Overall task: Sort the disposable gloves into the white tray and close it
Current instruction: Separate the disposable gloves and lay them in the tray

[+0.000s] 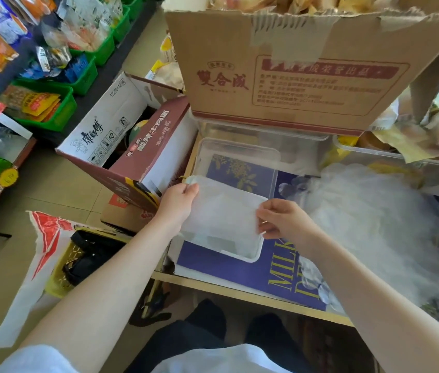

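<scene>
A white tray (250,255) sits on a dark blue printed surface (229,267) in front of me. Over the tray I hold a flat translucent disposable glove (222,214). My left hand (179,203) pinches its left edge near the top. My right hand (280,219) pinches its right edge. The glove hides most of the tray's inside. A clear lid (239,157) lies just behind the tray. A loose heap of translucent gloves (369,219) is piled to the right, beside my right forearm.
A large cardboard box (293,71) stands on clear plastic containers (266,130) behind the lid. An open maroon carton (132,146) leans at the left. Green bins (59,109) of packaged snacks line shelves at far left. A yellow basket (65,265) sits on the floor.
</scene>
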